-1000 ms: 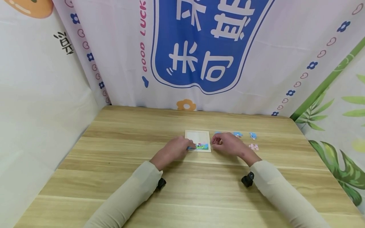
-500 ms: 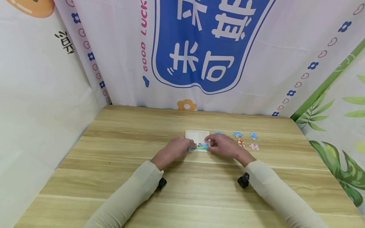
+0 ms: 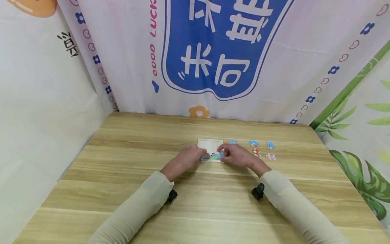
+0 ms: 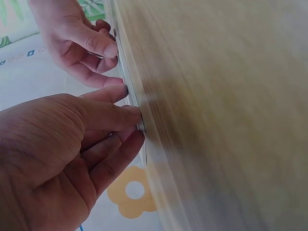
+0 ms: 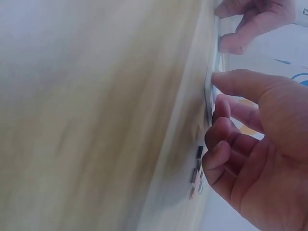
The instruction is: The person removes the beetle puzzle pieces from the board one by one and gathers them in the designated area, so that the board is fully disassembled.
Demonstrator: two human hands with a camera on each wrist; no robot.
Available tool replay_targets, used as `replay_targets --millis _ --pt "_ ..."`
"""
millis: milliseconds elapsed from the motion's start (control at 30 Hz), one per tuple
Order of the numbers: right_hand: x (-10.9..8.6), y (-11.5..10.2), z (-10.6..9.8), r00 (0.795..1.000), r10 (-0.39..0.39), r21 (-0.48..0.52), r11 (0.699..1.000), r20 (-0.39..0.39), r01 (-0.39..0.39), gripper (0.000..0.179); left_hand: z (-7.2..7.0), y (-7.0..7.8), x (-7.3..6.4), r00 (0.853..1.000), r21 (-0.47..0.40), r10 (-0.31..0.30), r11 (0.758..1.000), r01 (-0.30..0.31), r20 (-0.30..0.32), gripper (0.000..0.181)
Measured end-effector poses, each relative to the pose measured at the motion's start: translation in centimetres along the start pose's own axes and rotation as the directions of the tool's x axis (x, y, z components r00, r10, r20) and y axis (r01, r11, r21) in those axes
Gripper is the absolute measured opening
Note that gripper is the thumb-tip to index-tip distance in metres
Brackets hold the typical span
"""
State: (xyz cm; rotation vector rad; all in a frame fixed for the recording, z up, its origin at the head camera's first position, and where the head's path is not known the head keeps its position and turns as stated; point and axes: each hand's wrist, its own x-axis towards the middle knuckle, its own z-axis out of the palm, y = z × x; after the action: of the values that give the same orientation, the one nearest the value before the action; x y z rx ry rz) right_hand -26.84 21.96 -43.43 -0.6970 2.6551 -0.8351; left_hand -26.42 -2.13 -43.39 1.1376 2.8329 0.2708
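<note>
A small jigsaw tray (image 3: 210, 139) with a pale rim lies on the table in the head view, a blue-green strip of picture (image 3: 215, 156) along its near side. My left hand (image 3: 186, 160) grips the tray's left near corner, one finger reaching over the picture. At the right side, my right hand (image 3: 239, 156) pinches a small puzzle piece, mostly hidden by the fingers, over the tray. In the left wrist view, the left thumb (image 4: 122, 114) meets the tray's near edge. The right thumb (image 5: 236, 82) touches that same edge in the right wrist view.
Several loose puzzle pieces lie right of the tray: blue ones (image 3: 253, 143) behind, a red-and-yellow one (image 3: 256, 152) and a pink one (image 3: 270, 156) nearer. A printed curtain (image 3: 131, 74) hangs behind the wooden table (image 3: 201, 206).
My right hand has moved left from beside the tray to over its right part, uncovering the red-and-yellow piece. The left hand has stayed at the tray's left corner.
</note>
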Motion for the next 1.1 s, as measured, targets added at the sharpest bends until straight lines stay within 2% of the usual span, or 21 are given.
replay_targets --millis 333,633,933,1100 --pt "0.43 -0.27 0.03 0.999 0.027 -0.012 1.000 -0.023 -0.027 0.029 -0.04 0.13 0.10 1.000 0.003 -0.002 1.000 0.002 0.009 0.037" --pt "0.45 -0.54 0.38 0.995 0.083 0.003 0.997 -0.059 -0.083 0.031 -0.09 0.07 0.24 1.000 -0.005 0.003 1.000 -0.003 0.013 0.040" --pt "0.16 -0.57 0.66 0.990 0.059 -0.031 0.998 -0.125 -0.063 0.031 -0.21 0.08 0.19 1.000 -0.012 -0.005 1.000 0.005 0.028 0.042" --pt "-0.04 -0.66 0.74 0.985 0.049 -0.040 0.998 -0.165 -0.057 0.023 -0.43 0.16 0.07 0.999 -0.019 -0.009 1.000 0.009 0.031 0.042"
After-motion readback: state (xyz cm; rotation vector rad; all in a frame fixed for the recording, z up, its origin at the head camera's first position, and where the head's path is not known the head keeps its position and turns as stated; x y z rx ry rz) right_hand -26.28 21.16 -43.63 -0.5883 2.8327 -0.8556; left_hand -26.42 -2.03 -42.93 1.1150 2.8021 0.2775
